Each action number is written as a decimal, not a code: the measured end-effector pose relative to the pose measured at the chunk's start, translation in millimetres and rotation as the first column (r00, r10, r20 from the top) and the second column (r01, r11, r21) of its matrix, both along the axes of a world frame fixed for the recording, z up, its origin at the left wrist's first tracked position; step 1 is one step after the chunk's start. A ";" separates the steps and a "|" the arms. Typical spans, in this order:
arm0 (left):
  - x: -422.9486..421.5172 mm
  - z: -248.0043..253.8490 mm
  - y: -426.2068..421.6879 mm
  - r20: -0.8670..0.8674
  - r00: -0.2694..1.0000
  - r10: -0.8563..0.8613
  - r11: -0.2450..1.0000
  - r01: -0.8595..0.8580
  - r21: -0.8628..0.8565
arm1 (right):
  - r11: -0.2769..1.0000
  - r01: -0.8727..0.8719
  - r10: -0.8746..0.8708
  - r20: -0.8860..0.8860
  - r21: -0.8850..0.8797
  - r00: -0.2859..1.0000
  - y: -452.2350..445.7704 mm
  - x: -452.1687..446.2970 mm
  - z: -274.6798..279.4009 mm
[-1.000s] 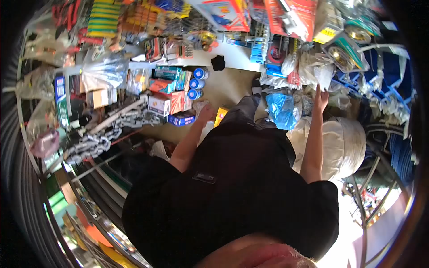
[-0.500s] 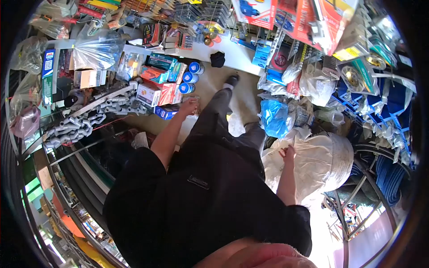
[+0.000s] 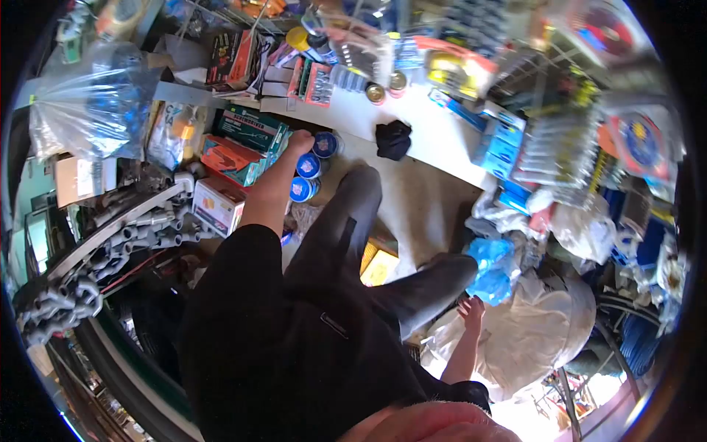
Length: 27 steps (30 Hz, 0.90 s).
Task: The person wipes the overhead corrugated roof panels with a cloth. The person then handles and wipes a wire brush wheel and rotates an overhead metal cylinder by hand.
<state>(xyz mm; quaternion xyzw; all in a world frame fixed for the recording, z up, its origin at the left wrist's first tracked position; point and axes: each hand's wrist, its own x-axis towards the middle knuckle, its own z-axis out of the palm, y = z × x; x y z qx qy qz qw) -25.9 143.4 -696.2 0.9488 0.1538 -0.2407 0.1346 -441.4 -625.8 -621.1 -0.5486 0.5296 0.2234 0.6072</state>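
Observation:
My left hand [image 3: 300,141] is stretched forward beside the green screwdriver box [image 3: 254,130] and the nearest of several cans with blue lids [image 3: 324,144]. Its fingers are mostly hidden by the back of the hand, so I cannot tell whether it grips or only touches something there. Under that forearm lie an orange-and-teal box [image 3: 230,158] and a white-and-red box [image 3: 217,202]. My right hand [image 3: 471,311] hangs low at my right side with its fingers apart, holding nothing. Close to it are a blue plastic bag [image 3: 490,269] and a large off-white sack [image 3: 537,324].
A black cloth-like bundle [image 3: 393,140] lies on the white shelf [image 3: 434,132] ahead. Grey pipe fittings [image 3: 140,236] fill a rack at left. Packaged goods hang at right, near blue boxes [image 3: 504,144]. My bent knees are close to the shelf, with a yellow box [image 3: 379,267] between them.
My body has lowered, with the knees now bent, and the shelves look nearer. My left hand has moved forward past the blue-lidded cans. My right hand has come nearer the blue bag.

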 end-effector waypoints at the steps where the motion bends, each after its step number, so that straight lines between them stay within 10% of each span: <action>1: 8.9 -16.3 3.1 0.115 0.985 0.132 0.988 -0.122 -0.091 | 1.000 -0.005 0.005 -0.002 0.000 1.000 12.8 13.0 -22.0; 3: 28.2 -66.9 21.8 0.222 0.935 0.277 0.951 -0.233 -0.203 | 0.982 -0.188 0.191 -0.119 0.034 0.974 25.9 49.2 -64.2; 7: 52.4 -180.6 54.4 0.039 0.999 0.017 0.996 -0.014 -0.094 | 0.925 -0.343 0.372 0.204 -0.164 0.906 25.1 81.2 -138.0; 9: 68.1 -180.6 45.2 0.378 0.924 -0.054 0.993 0.088 -0.074 | 0.854 -0.397 0.495 0.291 -0.337 0.819 -10.0 74.6 -197.6; 13: 97.7 -235.3 67.2 0.420 0.903 -0.093 0.988 0.136 -0.074 | 0.928 -0.201 0.231 0.060 -0.313 0.971 46.2 104.0 -147.8; 22: 120.7 -334.7 106.7 0.424 0.898 -0.115 0.964 0.204 -0.171 | 0.821 -0.062 0.304 0.342 -0.567 0.889 76.7 39.3 -170.7; 27: 79.0 -234.0 77.6 0.343 0.933 -0.109 0.970 0.175 -0.167 | 0.781 -0.015 0.303 0.358 -0.624 0.883 87.9 -5.9 -139.5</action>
